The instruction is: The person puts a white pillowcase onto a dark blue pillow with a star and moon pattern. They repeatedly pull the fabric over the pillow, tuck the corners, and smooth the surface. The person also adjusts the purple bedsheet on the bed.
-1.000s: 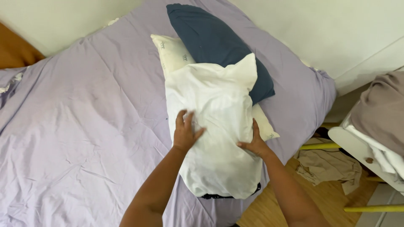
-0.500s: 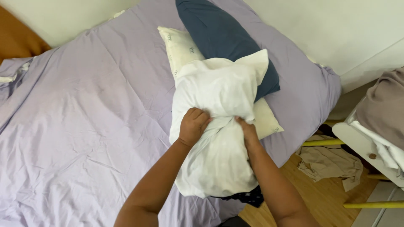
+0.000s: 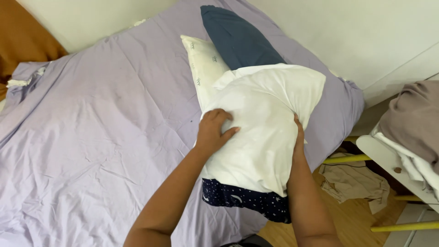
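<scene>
So from where I'm standing: the left hand (image 3: 214, 130) is pressed flat-ish onto the front of a white pillowcase (image 3: 263, 126), fingers spread and curled into the cloth, pushing on it rather than closed around anything. The right hand (image 3: 298, 135) is on the far edge of the same pillowcase, mostly tucked behind the fabric, so only the thumb side shows; it looks clamped on that edge, but I can't really tell how the fingers sit.

The pillowcase is bunched up and stuffed, held a bit above the near edge of the bed between both hands. Poking out from the bottom of it is a dark navy pillow (image 3: 242, 197) with little white stars and moons, just the lower end visible.

Right behind it, lying on the bed, there's a cream pillow (image 3: 204, 68) with small marks on it, and a plain dark blue pillow (image 3: 238, 39) resting partly over that one. Everything's on a wrinkled lilac sheet (image 3: 100, 128).

Off to the right: a white chair (image 3: 388, 158) with yellow legs, piled with grey-brown and white laundry (image 3: 411, 119), and a beige crumpled cloth (image 3: 354, 183) on the wooden floor under it.
</scene>
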